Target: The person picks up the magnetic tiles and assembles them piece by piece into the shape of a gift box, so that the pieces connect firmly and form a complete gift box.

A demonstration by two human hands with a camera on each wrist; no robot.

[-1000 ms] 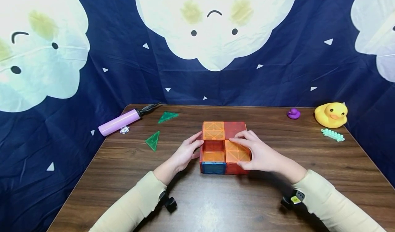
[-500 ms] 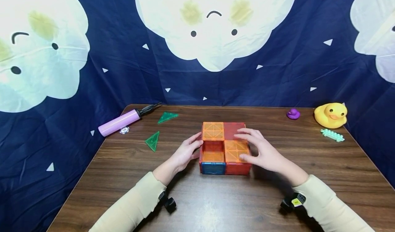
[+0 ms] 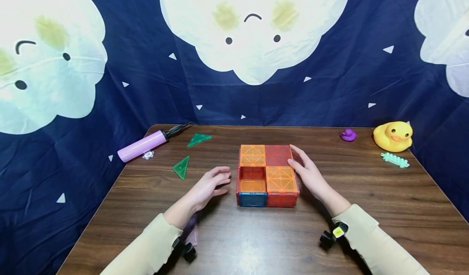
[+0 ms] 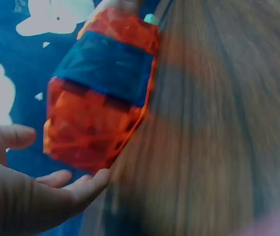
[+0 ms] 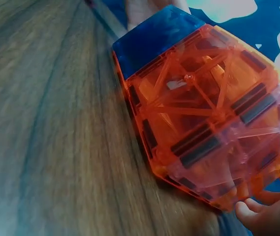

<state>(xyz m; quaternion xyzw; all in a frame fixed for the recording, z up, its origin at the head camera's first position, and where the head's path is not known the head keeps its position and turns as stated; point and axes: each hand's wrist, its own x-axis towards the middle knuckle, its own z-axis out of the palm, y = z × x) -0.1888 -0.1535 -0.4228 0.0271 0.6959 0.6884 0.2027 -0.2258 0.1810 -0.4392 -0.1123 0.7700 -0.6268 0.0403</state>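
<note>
A low block of translucent magnetic tiles point(image 3: 282, 200) stands on the table. Orange tiles cover its back-left point(image 3: 253, 156) and front-right point(image 3: 281, 179) squares, and a red tile point(image 3: 277, 156) lies at the back right. Its front-left cell has no cover and shows orange inside; a blue tile point(image 3: 253, 199) forms the wall there. My left hand point(image 3: 205, 187) is just left of the block, apart from it, fingers loosely bent and holding nothing. At the right side, my right hand point(image 3: 311, 177) touches the block with extended fingers, thumb near the top edge.
Two green triangle tiles point(image 3: 181, 167) lie to the left. A purple tile point(image 3: 192, 236) is partly hidden under my left wrist. Farther back are a pink hand pump point(image 3: 142, 146), a poker chip point(image 3: 148, 155), a purple duck point(image 3: 348, 135), a yellow duck point(image 3: 393, 136) and a mint-coloured bumpy strip point(image 3: 395, 160).
My right hand has let go of the front-right orange tile and moved to the block's right side. My left hand has come off the left side, moving left and toward me, uncovering the purple tile.
</note>
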